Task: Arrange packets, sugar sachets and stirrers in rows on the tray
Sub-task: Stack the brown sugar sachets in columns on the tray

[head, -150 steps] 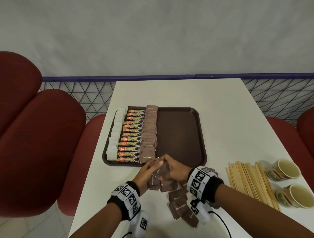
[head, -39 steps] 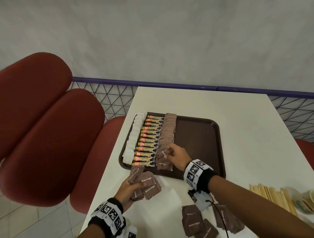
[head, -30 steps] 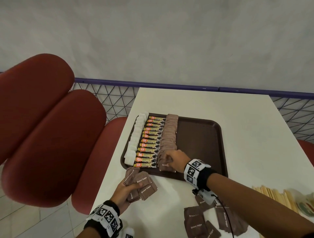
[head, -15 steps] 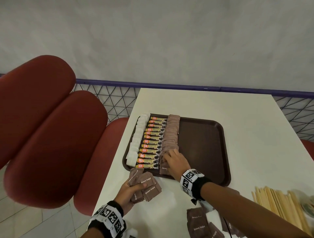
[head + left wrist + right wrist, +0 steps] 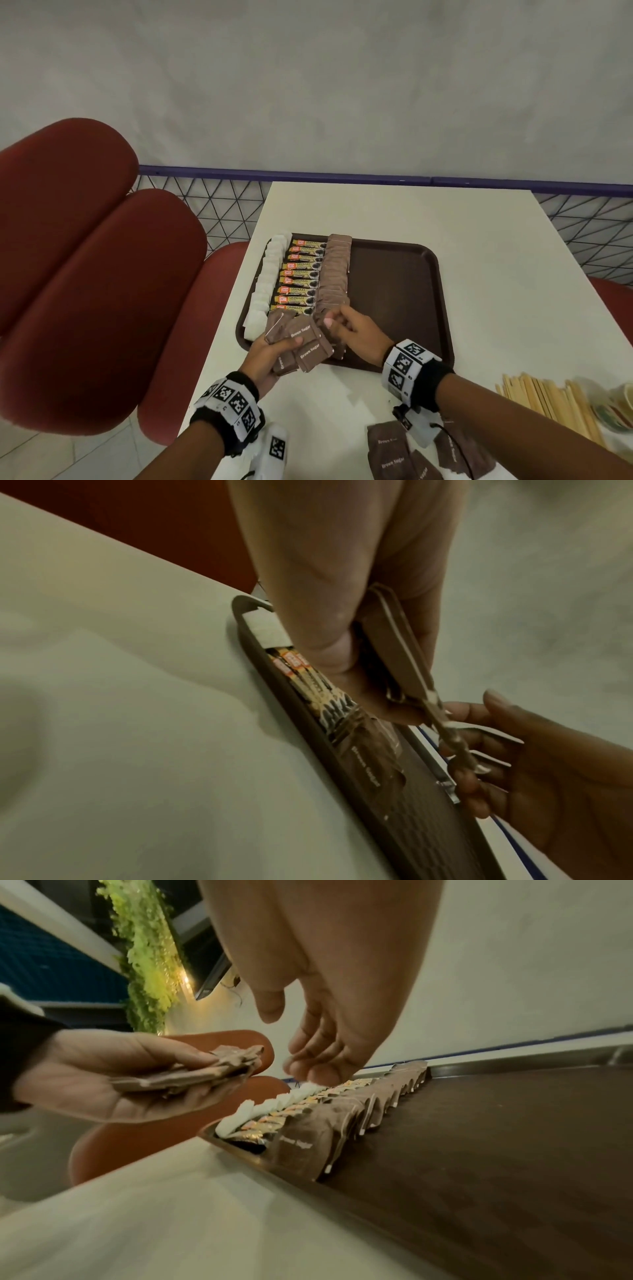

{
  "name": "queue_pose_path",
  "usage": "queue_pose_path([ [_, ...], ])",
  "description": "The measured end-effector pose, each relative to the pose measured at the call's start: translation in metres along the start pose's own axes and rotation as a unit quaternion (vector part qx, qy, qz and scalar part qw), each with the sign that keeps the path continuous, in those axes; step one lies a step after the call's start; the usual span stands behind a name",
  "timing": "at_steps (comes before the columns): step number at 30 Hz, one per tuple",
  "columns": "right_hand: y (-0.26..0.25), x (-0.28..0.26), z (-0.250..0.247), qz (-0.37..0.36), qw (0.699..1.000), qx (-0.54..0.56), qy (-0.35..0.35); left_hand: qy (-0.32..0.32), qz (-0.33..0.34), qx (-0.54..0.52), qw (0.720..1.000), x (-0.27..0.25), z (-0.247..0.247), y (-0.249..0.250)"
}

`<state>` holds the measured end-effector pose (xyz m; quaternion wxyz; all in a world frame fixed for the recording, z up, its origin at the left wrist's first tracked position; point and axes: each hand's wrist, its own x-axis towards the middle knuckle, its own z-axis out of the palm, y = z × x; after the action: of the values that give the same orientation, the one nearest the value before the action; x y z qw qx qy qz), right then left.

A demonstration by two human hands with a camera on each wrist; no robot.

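Note:
A brown tray [image 5: 394, 291] carries three rows along its left side: white sachets [image 5: 267, 291], coffee granule sticks [image 5: 301, 277] and brown sugar sachets [image 5: 334, 270]. My left hand [image 5: 274, 356] grips a fan of brown sugar sachets [image 5: 305, 346] over the tray's near left corner. My right hand [image 5: 349, 329] hovers beside the fan, fingers loosely bent and empty. In the right wrist view its fingertips [image 5: 308, 1069] sit just right of the held sachets [image 5: 219, 1064], above the row [image 5: 342, 1123]. Wooden stirrers [image 5: 548, 401] lie on the table to the right.
Loose brown sugar sachets [image 5: 394, 455] lie on the white table [image 5: 445, 212] near my right forearm. Paper cups [image 5: 621, 404] stand beyond the stirrers at the right edge. Red seats [image 5: 102, 274] flank the table's left side. The tray's right half [image 5: 496, 1150] is bare.
My right hand has left the near end of the brown sugar row and come back to the fan. My left hand has lifted the fan forward over the tray's near corner.

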<state>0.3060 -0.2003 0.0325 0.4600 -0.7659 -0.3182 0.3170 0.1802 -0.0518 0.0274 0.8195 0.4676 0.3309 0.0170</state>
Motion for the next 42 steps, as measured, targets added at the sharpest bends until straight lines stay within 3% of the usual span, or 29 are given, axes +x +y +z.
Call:
queue_pose_path([
  [5, 0.000, -0.007, -0.002, 0.035, 0.997, 0.055, -0.031, -0.012, 0.003, -0.013, 1.000, 0.011, 0.016, 0.005],
  [10, 0.003, -0.002, -0.006, 0.057, 0.992, 0.110, 0.012, -0.017, -0.006, -0.014, 1.000, 0.020, 0.027, 0.006],
  [29, 0.005, 0.049, -0.015, 0.060, 0.995, -0.008, 0.081, -0.038, -0.028, -0.010, 0.999, 0.047, 0.039, 0.022],
  [34, 0.002, 0.048, -0.010, 0.028, 0.990, 0.009, 0.139, -0.018, -0.009, -0.010, 1.000, 0.052, 0.041, 0.027],
  [40, 0.001, 0.043, -0.024, 0.004, 0.990, -0.086, 0.116, -0.001, -0.006, 0.001, 1.000, 0.052, 0.039, 0.028],
  [42, 0.001, 0.047, -0.042, 0.019, 0.989, -0.056, 0.139, 0.005, -0.010, -0.003, 1.000, 0.053, 0.036, 0.030],
])
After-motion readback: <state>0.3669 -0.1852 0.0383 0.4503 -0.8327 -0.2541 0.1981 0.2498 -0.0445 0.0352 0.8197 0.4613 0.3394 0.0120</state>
